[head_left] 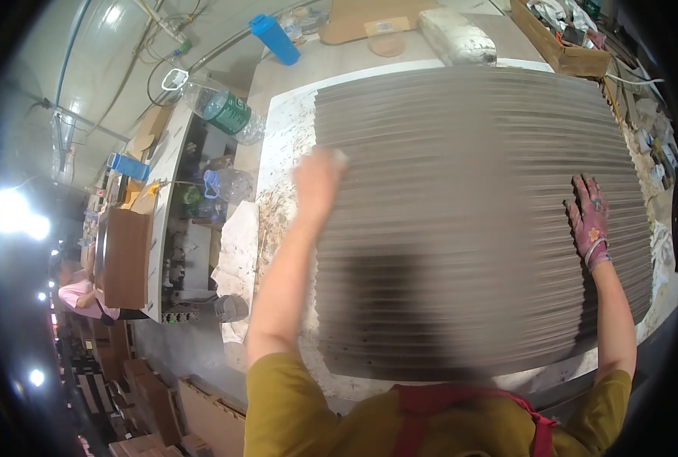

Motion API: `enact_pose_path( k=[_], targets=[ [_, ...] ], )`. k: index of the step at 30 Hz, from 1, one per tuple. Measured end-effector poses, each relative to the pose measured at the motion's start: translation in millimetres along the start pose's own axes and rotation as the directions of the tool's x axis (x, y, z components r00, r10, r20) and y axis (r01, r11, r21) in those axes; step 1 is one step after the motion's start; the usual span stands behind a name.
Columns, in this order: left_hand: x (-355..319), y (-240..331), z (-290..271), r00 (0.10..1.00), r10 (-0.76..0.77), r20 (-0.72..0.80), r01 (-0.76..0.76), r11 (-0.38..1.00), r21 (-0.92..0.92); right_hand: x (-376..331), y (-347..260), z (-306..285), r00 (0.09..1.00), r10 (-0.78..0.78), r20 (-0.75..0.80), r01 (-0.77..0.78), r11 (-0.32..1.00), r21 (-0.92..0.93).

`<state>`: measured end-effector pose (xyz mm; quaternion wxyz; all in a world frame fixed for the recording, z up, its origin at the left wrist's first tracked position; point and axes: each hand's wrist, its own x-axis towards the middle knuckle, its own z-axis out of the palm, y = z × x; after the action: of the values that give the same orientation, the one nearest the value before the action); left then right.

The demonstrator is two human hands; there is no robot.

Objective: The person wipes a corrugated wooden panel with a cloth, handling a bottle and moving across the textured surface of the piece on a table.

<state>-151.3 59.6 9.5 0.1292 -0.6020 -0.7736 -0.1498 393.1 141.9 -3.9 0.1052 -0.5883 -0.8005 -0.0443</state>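
A large grey-brown ribbed panel (430, 152) lies flat on the worktable in front of me. My left hand (320, 183), bare and blurred, is closed at the panel's left edge. Something small and pale shows at its fingertips, too smeared to name. In a stained pink glove with a flower pattern, my right hand (589, 221) rests on the right part of the panel, fingers stretched out. My shadow falls across the panel's near half.
A stained white board (286, 129) sticks out left of the panel. Beyond stand a blue bottle (275, 39), a pale block (458, 36) and a wooden box (560, 46). Large clear bottles (228, 113) are at the left. A person in pink (84, 295) is far left.
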Motion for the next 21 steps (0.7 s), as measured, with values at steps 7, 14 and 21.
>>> enact_pose_path(
  k=[7, 14, 21],
  targets=[
    [-9, -65, -25, 0.983, -0.171, -0.061, 0.173, 0.984, 0.037, 0, -3, -5, 1.0, 0.003, 0.007, -0.003, 1.0, -0.009],
    [2, -40, -6, 0.991, -0.131, -0.011, 0.131, 0.991, 0.027, 0, 4, -4, 1.0, -0.01, -0.014, 0.01, 1.0, 0.005],
    [58, 130, 30, 0.977, 0.175, 0.124, -0.177, 0.984, 0.003, 3, -4, -3, 1.0, -0.021, 0.011, 0.021, 1.0, 0.004]
  ],
)
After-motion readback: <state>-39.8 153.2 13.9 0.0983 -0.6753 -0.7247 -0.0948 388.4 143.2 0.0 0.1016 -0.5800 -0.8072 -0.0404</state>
